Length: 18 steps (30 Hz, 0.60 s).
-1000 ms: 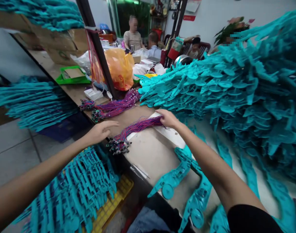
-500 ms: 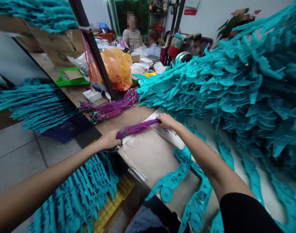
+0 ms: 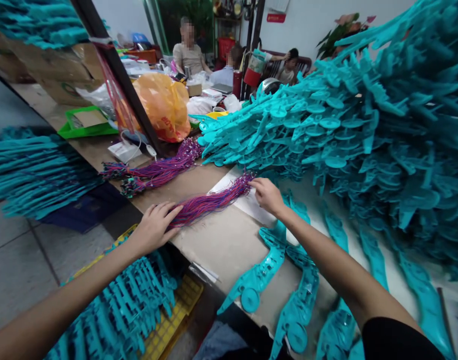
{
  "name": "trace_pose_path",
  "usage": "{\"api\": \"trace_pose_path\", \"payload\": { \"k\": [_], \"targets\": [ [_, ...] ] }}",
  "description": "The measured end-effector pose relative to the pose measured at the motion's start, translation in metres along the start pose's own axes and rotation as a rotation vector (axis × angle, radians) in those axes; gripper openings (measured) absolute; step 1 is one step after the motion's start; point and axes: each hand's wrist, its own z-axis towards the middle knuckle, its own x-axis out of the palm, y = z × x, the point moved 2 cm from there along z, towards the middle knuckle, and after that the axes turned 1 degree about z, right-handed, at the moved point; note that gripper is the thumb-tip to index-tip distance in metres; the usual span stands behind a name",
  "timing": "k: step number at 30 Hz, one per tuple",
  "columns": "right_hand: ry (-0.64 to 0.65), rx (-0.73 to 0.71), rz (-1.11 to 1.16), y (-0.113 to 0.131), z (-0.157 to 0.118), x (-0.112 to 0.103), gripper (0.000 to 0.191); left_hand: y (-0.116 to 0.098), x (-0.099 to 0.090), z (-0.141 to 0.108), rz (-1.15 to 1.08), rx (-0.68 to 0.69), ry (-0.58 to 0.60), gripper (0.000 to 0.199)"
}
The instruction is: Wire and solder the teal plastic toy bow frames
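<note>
A long bundle of purple, red and blue wires [image 3: 209,202] lies across the worktable [image 3: 213,245], its far end over a white sheet [image 3: 251,206]. My left hand [image 3: 157,225] rests at the near left end of the bundle, fingers apart, thumb and fingers around its edge. At the other end, my right hand [image 3: 265,192] touches the wire tips with loosely bent, parted fingers. Behind lies a second wire bundle [image 3: 164,170]. Flat turquoise plastic parts [image 3: 257,275] lie on the table below my right forearm.
A high pile of turquoise parts [image 3: 326,120] fills the right side. More parts [image 3: 112,305] stand in a yellow crate [image 3: 176,325] below the table edge. A dark post [image 3: 119,75], orange bag [image 3: 163,107] and green tray [image 3: 88,122] are behind. People sit farther back.
Both hands have loosened their hold on the wires, which now lie spread on the table. My left fingers have opened out over the near end. The view has shifted right.
</note>
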Motion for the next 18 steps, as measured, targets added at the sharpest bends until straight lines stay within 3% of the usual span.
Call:
{"api": "trace_pose_path", "payload": {
  "k": [3,7,11,15,18],
  "targets": [
    [-0.039,0.263,0.01,-0.01,-0.005,-0.01,0.045,-0.008,0.003,0.002,0.016,-0.03,-0.015,0.053],
    [0.156,0.11,-0.012,0.008,0.006,0.013,0.057,-0.013,0.019,0.003,0.104,-0.007,-0.021,0.047],
    [0.112,0.118,-0.084,0.024,0.018,0.032,0.043,-0.001,0.022,0.008,0.093,0.034,-0.047,0.053],
    [0.127,0.107,-0.087,0.025,0.006,0.019,0.035,0.01,0.006,0.012,-0.007,0.015,-0.041,0.05],
    [0.103,0.06,-0.138,0.022,-0.008,-0.002,0.039,0.015,-0.015,0.002,-0.126,-0.091,-0.181,0.058]
  ]
}}
